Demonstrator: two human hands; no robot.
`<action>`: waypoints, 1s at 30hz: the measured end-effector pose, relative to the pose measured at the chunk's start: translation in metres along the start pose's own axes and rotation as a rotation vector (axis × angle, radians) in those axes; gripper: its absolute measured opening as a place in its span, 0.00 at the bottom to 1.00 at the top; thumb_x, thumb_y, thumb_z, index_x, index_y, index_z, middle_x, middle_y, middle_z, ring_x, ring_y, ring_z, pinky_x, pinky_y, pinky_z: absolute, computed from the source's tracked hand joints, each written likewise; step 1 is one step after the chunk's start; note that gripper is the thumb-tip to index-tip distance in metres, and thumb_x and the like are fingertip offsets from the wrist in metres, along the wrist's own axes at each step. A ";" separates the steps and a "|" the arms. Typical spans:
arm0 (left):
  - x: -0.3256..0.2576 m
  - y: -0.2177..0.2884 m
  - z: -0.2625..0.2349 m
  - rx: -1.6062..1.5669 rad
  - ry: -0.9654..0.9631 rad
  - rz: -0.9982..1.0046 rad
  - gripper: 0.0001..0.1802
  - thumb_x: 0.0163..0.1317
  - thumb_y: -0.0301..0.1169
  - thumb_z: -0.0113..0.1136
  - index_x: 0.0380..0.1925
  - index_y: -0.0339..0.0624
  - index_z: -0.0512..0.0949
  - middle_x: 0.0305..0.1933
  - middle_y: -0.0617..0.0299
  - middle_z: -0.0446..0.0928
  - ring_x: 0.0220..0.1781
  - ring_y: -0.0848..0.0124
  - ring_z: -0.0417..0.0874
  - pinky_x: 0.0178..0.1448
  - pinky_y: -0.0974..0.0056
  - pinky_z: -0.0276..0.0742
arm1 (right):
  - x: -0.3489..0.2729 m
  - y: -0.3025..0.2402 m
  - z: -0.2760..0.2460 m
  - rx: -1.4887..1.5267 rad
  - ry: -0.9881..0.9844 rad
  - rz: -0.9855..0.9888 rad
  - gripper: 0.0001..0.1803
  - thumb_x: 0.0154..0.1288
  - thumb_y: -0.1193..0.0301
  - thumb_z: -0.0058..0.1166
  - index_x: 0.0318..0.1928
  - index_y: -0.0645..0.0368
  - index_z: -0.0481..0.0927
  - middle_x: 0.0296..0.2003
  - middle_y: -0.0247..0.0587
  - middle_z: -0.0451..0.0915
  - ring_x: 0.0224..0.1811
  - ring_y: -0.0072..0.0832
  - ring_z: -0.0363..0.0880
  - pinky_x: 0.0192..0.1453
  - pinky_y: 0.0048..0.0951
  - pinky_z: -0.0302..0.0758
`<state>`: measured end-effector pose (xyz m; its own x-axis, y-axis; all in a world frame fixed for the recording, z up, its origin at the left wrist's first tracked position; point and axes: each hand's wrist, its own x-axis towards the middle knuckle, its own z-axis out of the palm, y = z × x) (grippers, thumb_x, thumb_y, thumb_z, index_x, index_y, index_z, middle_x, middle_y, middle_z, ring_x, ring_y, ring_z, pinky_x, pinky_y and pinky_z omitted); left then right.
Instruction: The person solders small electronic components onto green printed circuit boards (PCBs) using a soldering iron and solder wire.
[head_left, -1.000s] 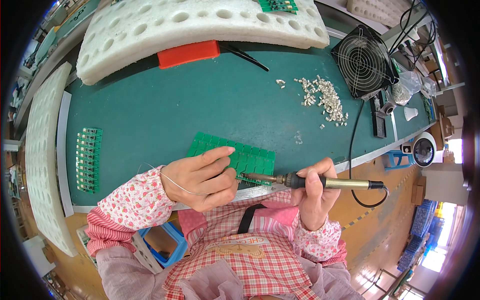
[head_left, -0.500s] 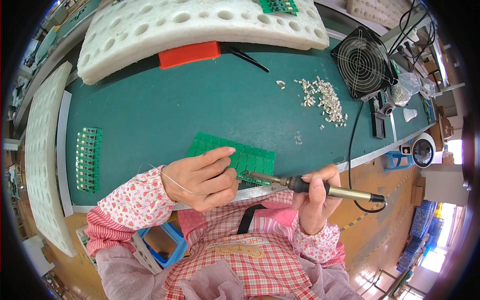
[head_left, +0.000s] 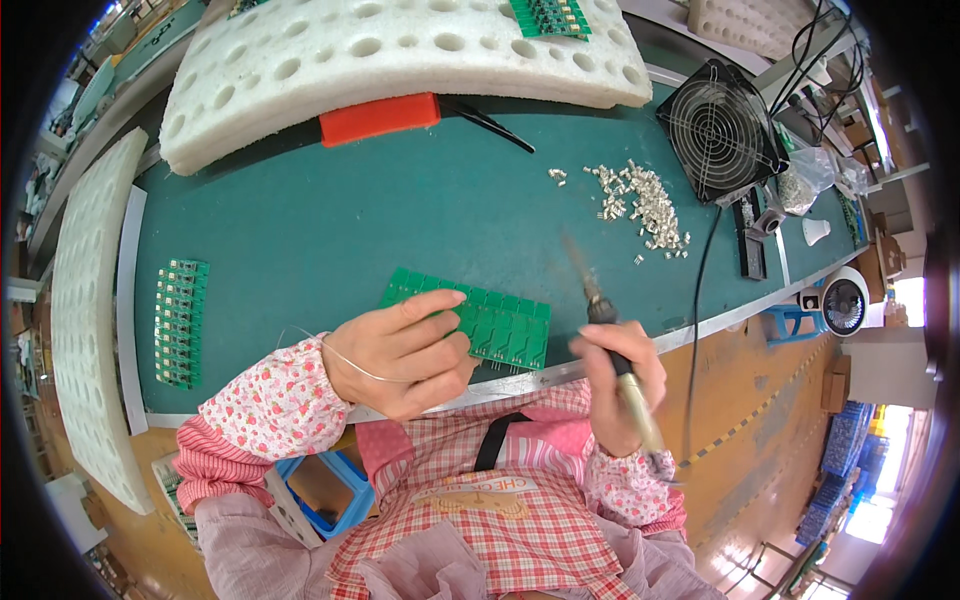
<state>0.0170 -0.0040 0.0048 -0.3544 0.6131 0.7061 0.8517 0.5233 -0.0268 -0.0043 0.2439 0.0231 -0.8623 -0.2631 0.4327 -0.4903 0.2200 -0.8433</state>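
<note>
A green circuit board panel lies tilted at the table's near edge, with small pins along its near side. My left hand rests over the panel's left part, index finger stretched across it and the other fingers curled. A thin solder wire crosses the back of that hand and runs in among the closed fingers; its tip is hidden. My right hand grips a soldering iron by its dark handle. The iron's tip points up and away, blurred by motion, to the right of the panel and apart from it.
A heap of small metal parts lies right of centre, near a black fan. White foam with holes, a red block and black tweezers are at the back. Finished-looking boards lie left. The iron's cable hangs over the edge.
My right hand has swung the soldering iron's tip up and right, away from the panel's near edge. My left hand and the panel have hardly moved.
</note>
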 end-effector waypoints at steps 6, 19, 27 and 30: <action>0.007 -0.010 -0.011 -0.102 0.062 -0.168 0.11 0.46 0.25 0.69 0.26 0.40 0.74 0.31 0.62 0.75 0.33 0.68 0.78 0.56 0.55 0.77 | 0.011 0.013 0.016 -0.265 -0.105 -0.126 0.20 0.48 0.85 0.64 0.43 0.56 0.79 0.43 0.47 0.76 0.38 0.38 0.79 0.42 0.30 0.76; -0.004 -0.016 -0.055 -0.449 0.501 -1.026 0.08 0.58 0.26 0.62 0.26 0.42 0.71 0.30 0.62 0.76 0.35 0.73 0.77 0.44 0.67 0.71 | 0.023 0.025 0.019 -0.197 -0.052 -0.086 0.14 0.51 0.85 0.62 0.38 0.61 0.77 0.28 0.42 0.75 0.27 0.33 0.76 0.32 0.27 0.72; -0.043 -0.021 -0.058 -0.780 0.249 -1.271 0.08 0.58 0.25 0.62 0.32 0.41 0.72 0.36 0.65 0.74 0.40 0.76 0.75 0.50 0.70 0.68 | 0.022 0.026 0.019 -0.206 -0.066 -0.096 0.13 0.53 0.84 0.61 0.38 0.60 0.77 0.28 0.43 0.75 0.28 0.33 0.76 0.32 0.27 0.72; -0.040 -0.014 -0.050 -0.602 0.131 -1.191 0.16 0.50 0.25 0.70 0.37 0.42 0.74 0.38 0.66 0.75 0.41 0.76 0.75 0.51 0.69 0.69 | 0.021 0.027 0.018 -0.204 -0.064 -0.089 0.12 0.53 0.84 0.61 0.38 0.60 0.77 0.28 0.42 0.76 0.28 0.33 0.77 0.33 0.27 0.72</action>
<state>0.0384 -0.0655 0.0130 -0.9834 -0.1093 0.1446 0.1006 0.3341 0.9372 -0.0337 0.2274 0.0033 -0.8076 -0.3478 0.4762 -0.5855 0.3771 -0.7176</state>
